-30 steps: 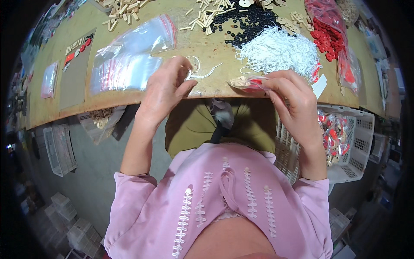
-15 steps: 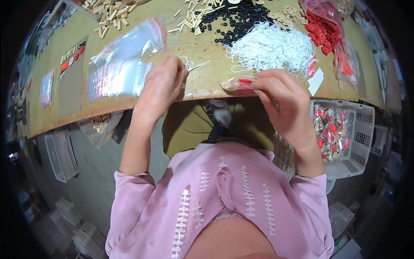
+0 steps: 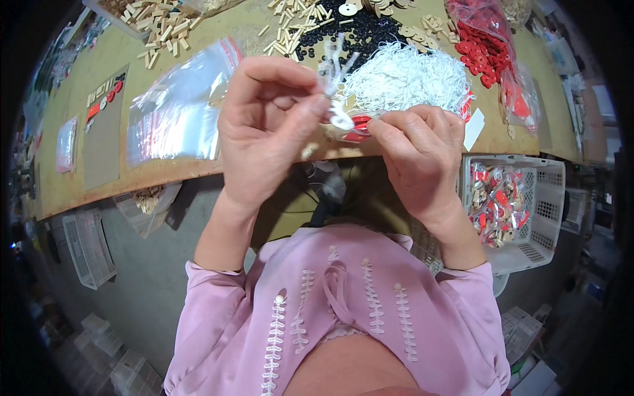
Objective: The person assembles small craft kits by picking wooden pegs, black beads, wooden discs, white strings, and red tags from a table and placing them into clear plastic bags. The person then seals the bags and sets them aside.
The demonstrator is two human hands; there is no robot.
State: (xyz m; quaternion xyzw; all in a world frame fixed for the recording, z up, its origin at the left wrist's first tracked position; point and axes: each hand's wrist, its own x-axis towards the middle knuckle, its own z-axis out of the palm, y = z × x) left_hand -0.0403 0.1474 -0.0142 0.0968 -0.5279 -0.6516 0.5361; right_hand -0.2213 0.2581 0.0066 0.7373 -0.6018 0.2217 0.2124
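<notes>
One blurred, looped white string (image 3: 341, 121) pinched in left hand (image 3: 264, 122), clear bag (image 3: 358, 129) showing red, gripped by right hand (image 3: 422, 148)

String heap (image 3: 413, 79) right of bags (image 3: 175, 132)

On the worktop (image 3: 59, 191), beads (image 3: 370, 34) lie behind the heap, sticks (image 3: 282, 46) left of the beads, discs (image 3: 477, 56) at its right. Blocks (image 3: 165, 30) lie behind the bags. Before the heap is one packet (image 3: 356, 136); below the worktop's edge, right, a crate (image 3: 541, 228) holds others.

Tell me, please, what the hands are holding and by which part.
The left hand pinches blurred white cord, apparently partway along; the right hand grips a small clear bag by its right end, with red pieces inside.
</notes>
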